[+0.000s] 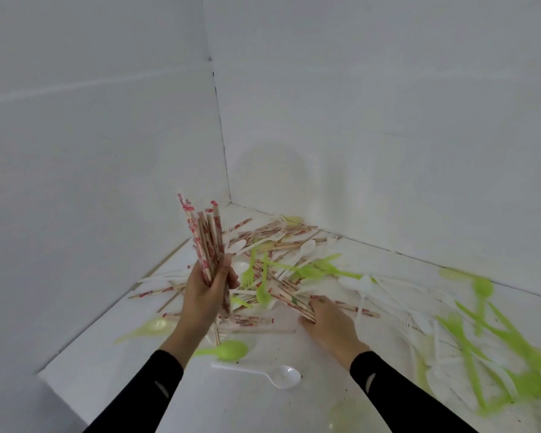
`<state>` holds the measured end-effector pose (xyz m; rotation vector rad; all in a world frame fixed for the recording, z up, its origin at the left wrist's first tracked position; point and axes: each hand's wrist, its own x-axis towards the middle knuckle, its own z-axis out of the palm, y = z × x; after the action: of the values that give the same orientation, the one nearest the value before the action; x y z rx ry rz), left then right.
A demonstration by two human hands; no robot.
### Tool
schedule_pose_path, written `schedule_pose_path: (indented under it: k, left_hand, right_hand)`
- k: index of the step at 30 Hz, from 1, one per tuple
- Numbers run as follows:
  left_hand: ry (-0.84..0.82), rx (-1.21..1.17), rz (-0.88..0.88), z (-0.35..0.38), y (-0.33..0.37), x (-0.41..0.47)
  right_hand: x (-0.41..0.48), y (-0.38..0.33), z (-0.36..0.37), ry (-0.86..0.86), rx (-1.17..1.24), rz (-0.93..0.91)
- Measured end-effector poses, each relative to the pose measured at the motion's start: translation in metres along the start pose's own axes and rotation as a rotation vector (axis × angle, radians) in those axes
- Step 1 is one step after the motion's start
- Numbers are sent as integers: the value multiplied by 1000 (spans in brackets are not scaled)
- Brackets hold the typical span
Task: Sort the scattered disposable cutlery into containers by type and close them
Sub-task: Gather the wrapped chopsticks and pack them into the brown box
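Head view: a person is gathering chopsticks (289,296) at the bench's (169,398) far corner.
Left hand (206,295) is gripping an upright bundle (205,242); right hand (328,323) is pinching loose chopsticks in the pile (278,260). They are likely light, stiff and slippery, so best gripped mid-length.

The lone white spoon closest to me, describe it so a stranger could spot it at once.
Start at the white table and look between the two black sleeves. The white spoon lies flat there, bowl to the right, just nearer than a green spoon. Unlike the other white cutlery, it lies clear of the pile, touching nothing.
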<state>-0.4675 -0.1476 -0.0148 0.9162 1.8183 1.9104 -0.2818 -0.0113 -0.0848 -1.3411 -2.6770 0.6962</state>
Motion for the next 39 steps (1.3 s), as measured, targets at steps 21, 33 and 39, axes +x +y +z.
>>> schedule_pose_path:
  k: [21, 33, 39]
  left_hand:
    - [-62, 123, -48, -10, -67, -37]
    - [-61, 125, -26, -8, -63, -39]
    - [-53, 83, -27, -8, -67, -38]
  right_hand:
    - [-28, -18, -103, 507, 794, -129]
    - [-28, -43, -40, 274, 837, -120]
    - [-30, -53, -75, 494, 762, -304]
